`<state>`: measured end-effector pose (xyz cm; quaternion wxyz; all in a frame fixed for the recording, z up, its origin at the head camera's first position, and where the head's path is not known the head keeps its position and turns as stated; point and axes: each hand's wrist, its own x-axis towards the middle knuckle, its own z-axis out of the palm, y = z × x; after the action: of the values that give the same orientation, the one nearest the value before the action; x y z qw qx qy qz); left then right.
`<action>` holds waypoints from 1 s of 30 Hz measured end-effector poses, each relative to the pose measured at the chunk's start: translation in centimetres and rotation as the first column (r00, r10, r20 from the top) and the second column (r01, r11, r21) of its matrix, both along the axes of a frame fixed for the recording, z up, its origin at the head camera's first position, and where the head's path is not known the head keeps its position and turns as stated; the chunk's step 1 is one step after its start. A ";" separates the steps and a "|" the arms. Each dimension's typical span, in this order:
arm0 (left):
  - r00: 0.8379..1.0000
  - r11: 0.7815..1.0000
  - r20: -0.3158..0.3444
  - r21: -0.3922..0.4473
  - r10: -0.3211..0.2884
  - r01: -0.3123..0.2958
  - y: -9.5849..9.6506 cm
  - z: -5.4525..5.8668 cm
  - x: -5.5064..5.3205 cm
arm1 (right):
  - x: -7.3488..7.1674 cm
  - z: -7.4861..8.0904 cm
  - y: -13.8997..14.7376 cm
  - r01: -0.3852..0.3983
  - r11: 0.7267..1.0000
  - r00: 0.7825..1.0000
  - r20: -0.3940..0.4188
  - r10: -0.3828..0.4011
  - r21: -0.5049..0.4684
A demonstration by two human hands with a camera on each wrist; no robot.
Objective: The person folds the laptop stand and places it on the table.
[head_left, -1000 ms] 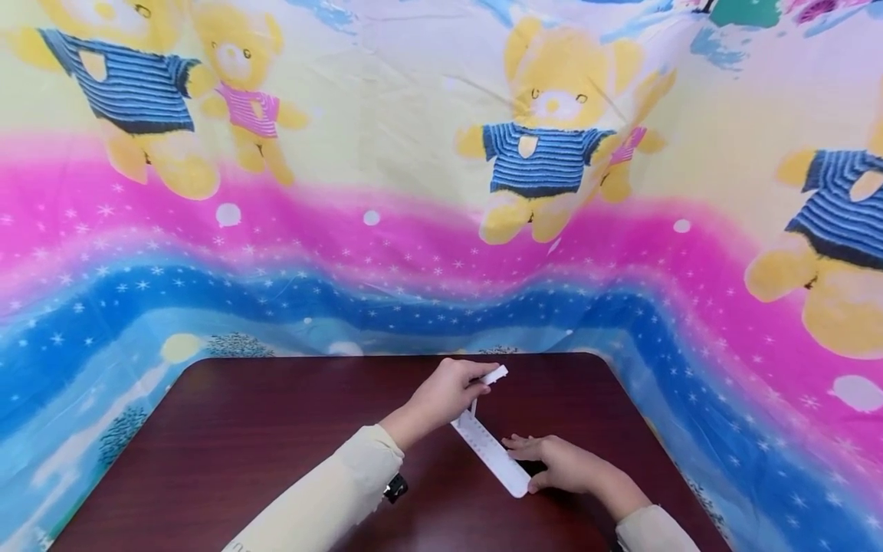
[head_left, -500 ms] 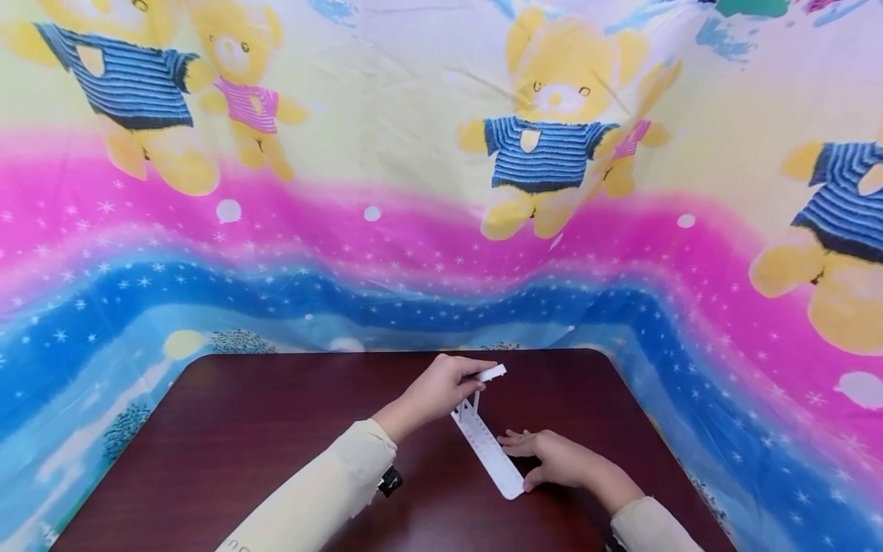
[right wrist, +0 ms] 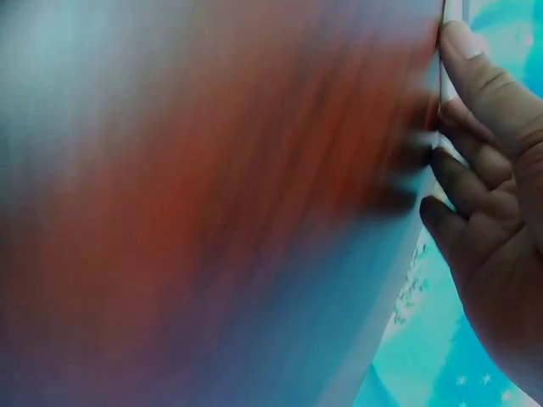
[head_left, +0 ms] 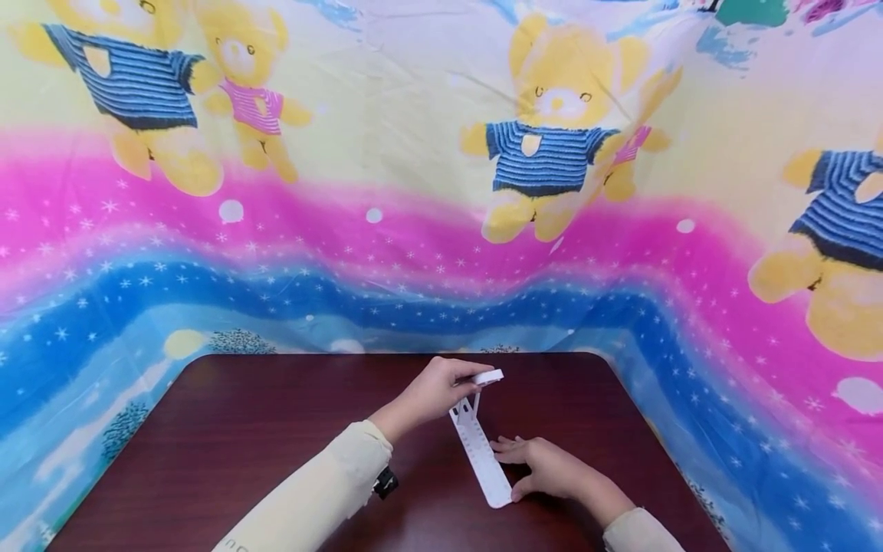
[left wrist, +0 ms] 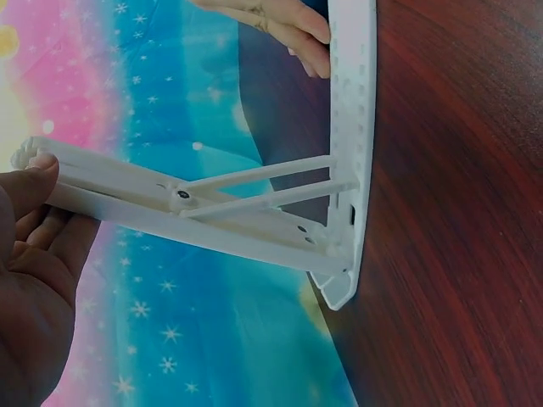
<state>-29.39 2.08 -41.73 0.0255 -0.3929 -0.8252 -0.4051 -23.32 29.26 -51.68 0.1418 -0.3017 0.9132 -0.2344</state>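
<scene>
White plastic folding stand (head_left: 486, 464) unfolded, dark red-brown counter (head_left: 276, 445)

Stand sits a bit R of counter's mid, short of back edge; long flat base (left wrist: 355, 93) down. L hand (head_left: 438, 387): thumb + fingers pinching top of raised arm (left wrist: 212, 237), w/ two thin struts (left wrist: 254, 174) btwn arm & base. R hand (head_left: 555, 469): thumb + fingers apart, tips at base's R edge, not clamped.

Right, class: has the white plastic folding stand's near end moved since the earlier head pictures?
Yes: judged against the dark reddish-brown table, the stand's near end has swung leftward and slightly nearer.
</scene>
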 end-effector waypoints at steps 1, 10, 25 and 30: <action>1.000 1.000 0.010 0.002 0.001 -0.001 -0.1 -0.1 -0.1 | 0.0 -0.1 -0.2 0.001 1.000 1.000 -0.005 -0.001 0.002; 0.995 0.998 0.098 0.058 -0.021 0.015 -0.6 -0.5 -0.6 | 0.3 -0.2 -1.7 0.042 0.999 0.998 -0.054 -0.041 0.031; 0.970 0.990 0.240 0.139 -0.031 -0.003 -1.7 -0.7 -1.0 | 0.6 0.0 -4.6 0.076 0.996 0.985 -0.161 -0.068 0.049; 0.964 0.991 0.262 0.134 -0.044 0.009 -2.2 -0.8 -1.2 | 1.0 -0.1 -5.4 0.105 0.992 0.980 -0.175 -0.093 0.062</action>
<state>-30.54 -0.10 -42.55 -0.0643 -0.3439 -0.7874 -0.5076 -22.30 23.83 -51.78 0.0614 -0.2695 0.9437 -0.1819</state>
